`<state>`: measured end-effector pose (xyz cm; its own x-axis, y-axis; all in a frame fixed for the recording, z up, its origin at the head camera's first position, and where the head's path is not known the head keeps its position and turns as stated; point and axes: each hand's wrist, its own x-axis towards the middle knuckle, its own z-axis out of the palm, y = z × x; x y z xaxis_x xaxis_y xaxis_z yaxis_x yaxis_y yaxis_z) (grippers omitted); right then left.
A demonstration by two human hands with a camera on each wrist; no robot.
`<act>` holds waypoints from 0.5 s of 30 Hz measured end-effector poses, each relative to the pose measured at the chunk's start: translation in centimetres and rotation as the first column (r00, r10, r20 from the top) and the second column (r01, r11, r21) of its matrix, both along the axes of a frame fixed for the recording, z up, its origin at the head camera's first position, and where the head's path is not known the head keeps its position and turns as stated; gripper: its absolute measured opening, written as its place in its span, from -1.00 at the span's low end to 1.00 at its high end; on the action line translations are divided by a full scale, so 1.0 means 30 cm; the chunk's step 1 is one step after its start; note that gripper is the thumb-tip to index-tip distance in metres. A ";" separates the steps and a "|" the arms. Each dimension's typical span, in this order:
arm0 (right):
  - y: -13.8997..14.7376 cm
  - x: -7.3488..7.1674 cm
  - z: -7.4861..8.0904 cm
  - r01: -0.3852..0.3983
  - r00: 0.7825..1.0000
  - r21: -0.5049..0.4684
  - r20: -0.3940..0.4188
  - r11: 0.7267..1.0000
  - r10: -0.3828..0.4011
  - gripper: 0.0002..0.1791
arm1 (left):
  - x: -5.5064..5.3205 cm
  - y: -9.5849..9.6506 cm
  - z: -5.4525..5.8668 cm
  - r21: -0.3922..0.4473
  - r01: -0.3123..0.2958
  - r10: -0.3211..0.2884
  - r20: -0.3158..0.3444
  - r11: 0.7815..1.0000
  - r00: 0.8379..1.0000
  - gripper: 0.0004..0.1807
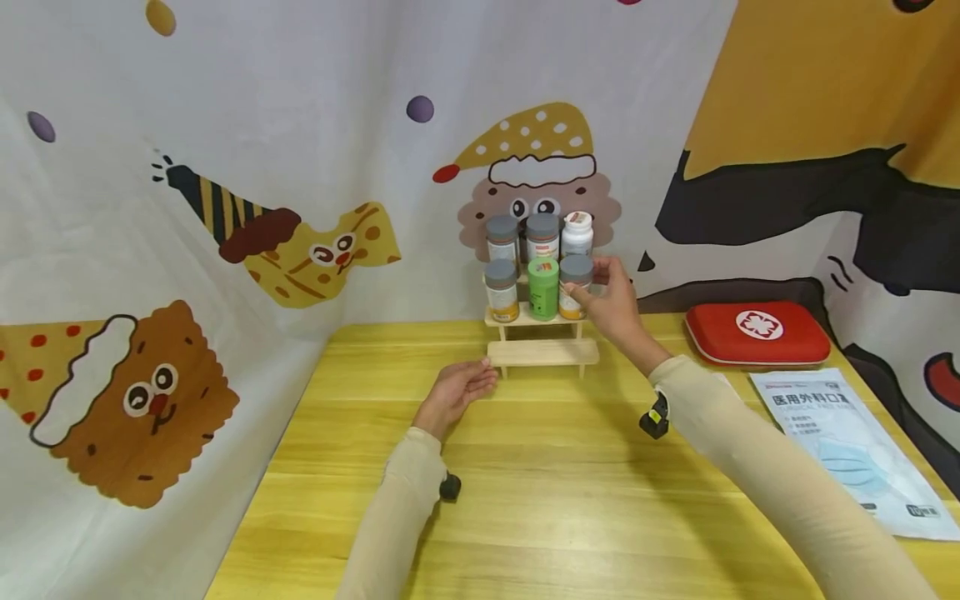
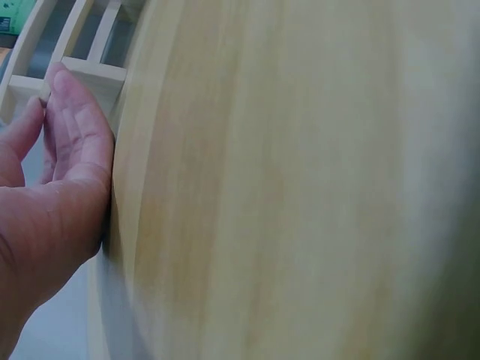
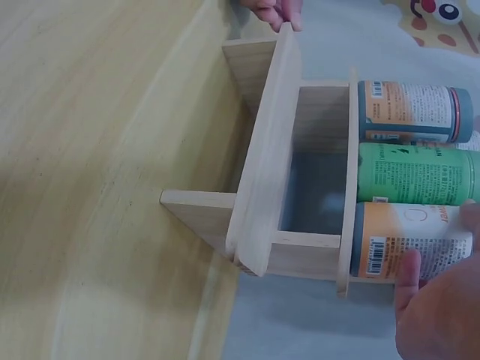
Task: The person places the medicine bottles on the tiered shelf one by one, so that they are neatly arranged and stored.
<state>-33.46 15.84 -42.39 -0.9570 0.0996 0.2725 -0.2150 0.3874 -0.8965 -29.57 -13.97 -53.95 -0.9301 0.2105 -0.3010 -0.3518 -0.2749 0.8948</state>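
Observation:
A small stepped wooden rack (image 1: 543, 353) stands near the back of the table. My left hand (image 1: 453, 396) pinches the left end of its lowest step between thumb and fingers. On the tier above, my right hand (image 1: 618, 310) grips a grey-lidded bottle (image 1: 576, 271) at the right end, thumb in front. Next to it stands a green bottle (image 1: 543, 290), then another grey-lidded bottle (image 1: 502, 292) at the left. Behind them are two more grey-lidded bottles (image 1: 503, 237) and a white bottle (image 1: 577, 235). The right wrist view shows the gripped bottle's orange-and-white label (image 3: 382, 238).
On the right of the table (image 1: 525, 500) lies a red zip case (image 1: 757, 333) with a white emblem. In front of it is a flat pack of surgical masks (image 1: 855, 454). A cartoon-printed cloth (image 1: 300, 108) hangs right behind the table and rack.

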 end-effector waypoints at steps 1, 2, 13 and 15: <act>0.000 0.001 -0.001 0.002 1.000 0.001 -0.004 1.000 -0.002 -0.30 | 0.001 0.002 -0.001 -0.002 0.003 -0.003 -0.002 1.000 1.000 -0.66; 0.001 0.003 -0.001 0.004 1.000 0.004 -0.005 1.000 -0.004 -0.30 | 0.002 0.004 -0.002 -0.004 0.006 -0.006 -0.005 1.000 1.000 -0.66; 0.035 0.021 -0.021 0.000 0.999 0.063 -0.043 0.998 0.003 -0.21 | -0.006 0.013 0.004 -0.006 0.035 -0.034 0.015 0.999 0.999 -0.64; 0.044 0.027 -0.029 0.003 0.999 0.085 -0.054 0.996 0.001 -0.18 | -0.010 0.011 0.005 -0.003 0.037 -0.037 0.023 0.999 0.999 -0.65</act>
